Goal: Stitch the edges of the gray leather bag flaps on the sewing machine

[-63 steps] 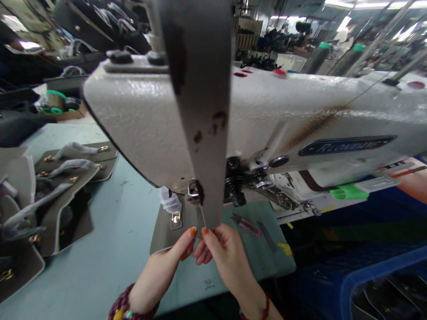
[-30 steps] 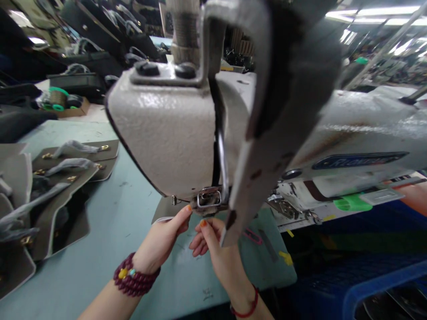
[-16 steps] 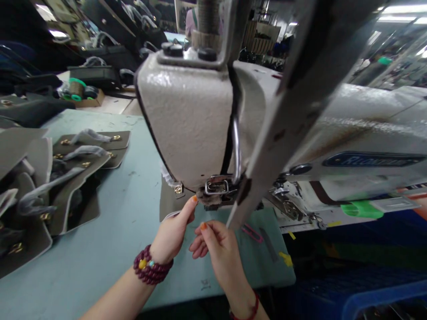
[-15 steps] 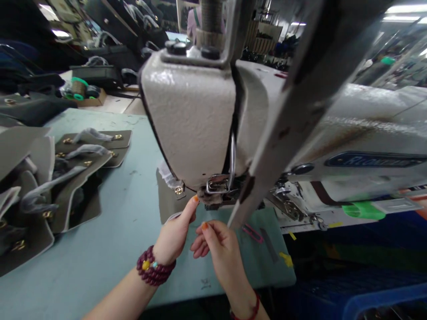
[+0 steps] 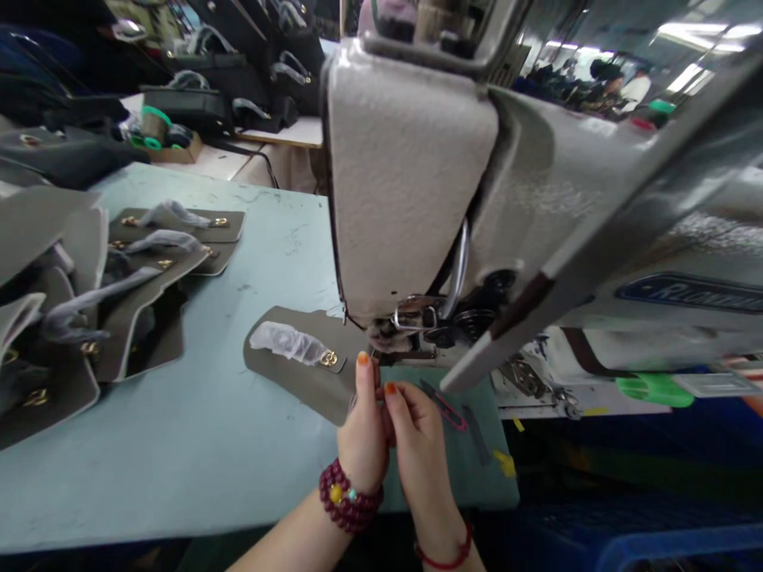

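My left hand point(image 5: 365, 435) is closed with its thumb up, at the right end of a grey panel point(image 5: 298, 388). Its curled fingers are mostly hidden, and what they hold cannot be made out. Close against it, my right hand point(image 5: 420, 437) pinches thumb to fingers; anything between them is too small to name. On the panel lies a plastic-wrapped handle point(image 5: 286, 342) with a gold ring fitting point(image 5: 329, 358). Just above both hands is the sewing machine head point(image 5: 411, 175), which hides the panel's far right edge. Pink-handled thread snips point(image 5: 454, 416) lie right of my right hand.
Similar grey panels with wrapped handles point(image 5: 143, 318) pile up at the left of the pale green table point(image 5: 196, 469). A slanting metal bar point(image 5: 536, 294) crosses in front of the machine. Thread spools point(image 5: 155, 127) stand behind; a blue crate point(image 5: 679, 548) sits low right.
My left hand has moved right, off the panel's edge area, to meet my right hand. The view has shifted, so more of the panel and its wrapped handle shows beside the machine head.
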Tool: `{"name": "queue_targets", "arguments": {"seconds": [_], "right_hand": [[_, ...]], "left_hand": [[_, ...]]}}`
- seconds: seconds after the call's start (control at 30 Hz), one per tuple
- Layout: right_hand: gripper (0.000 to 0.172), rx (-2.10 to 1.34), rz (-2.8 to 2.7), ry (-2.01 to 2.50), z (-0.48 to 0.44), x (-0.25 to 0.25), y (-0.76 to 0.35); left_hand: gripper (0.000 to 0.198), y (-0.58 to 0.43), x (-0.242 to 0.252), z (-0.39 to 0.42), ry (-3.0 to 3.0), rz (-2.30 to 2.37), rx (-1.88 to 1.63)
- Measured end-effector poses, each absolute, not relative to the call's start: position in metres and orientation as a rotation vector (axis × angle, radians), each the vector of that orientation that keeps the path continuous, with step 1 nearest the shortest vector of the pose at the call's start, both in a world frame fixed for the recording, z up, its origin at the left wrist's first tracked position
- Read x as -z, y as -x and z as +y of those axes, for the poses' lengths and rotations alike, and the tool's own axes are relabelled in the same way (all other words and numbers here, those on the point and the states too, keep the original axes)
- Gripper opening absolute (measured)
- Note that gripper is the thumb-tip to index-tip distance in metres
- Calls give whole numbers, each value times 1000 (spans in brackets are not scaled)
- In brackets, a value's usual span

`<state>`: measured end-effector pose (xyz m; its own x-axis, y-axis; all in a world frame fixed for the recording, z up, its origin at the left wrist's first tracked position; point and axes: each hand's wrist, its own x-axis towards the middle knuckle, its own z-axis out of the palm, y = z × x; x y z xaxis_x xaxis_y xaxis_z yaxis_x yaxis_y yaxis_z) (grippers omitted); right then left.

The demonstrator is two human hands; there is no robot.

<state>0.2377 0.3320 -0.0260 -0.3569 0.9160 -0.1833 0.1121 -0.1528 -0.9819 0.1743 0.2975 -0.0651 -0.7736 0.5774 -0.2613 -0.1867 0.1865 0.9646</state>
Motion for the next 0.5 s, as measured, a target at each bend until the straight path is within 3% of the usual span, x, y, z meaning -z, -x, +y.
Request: {"name": "queue_targets", "arguments": {"seconds": [0.2,0.33,0.4,0.5], "right_hand": [[39,-1623,-1358,1200,339,30,-231],[46,-1544,-1433,1175,344,30,-209],[49,-1453,-1525,1163,346,27,-198],[45,-1405,-1584,1166,347,25,-188]], "left_hand": [[45,-145,99,228,-238,1846,-1835],[49,-48,92,222,-1429,2116,-1443],[60,-7,73,252,-2070,1896,-1105],[75,18,43,303,-2451,1603,-797]]}}
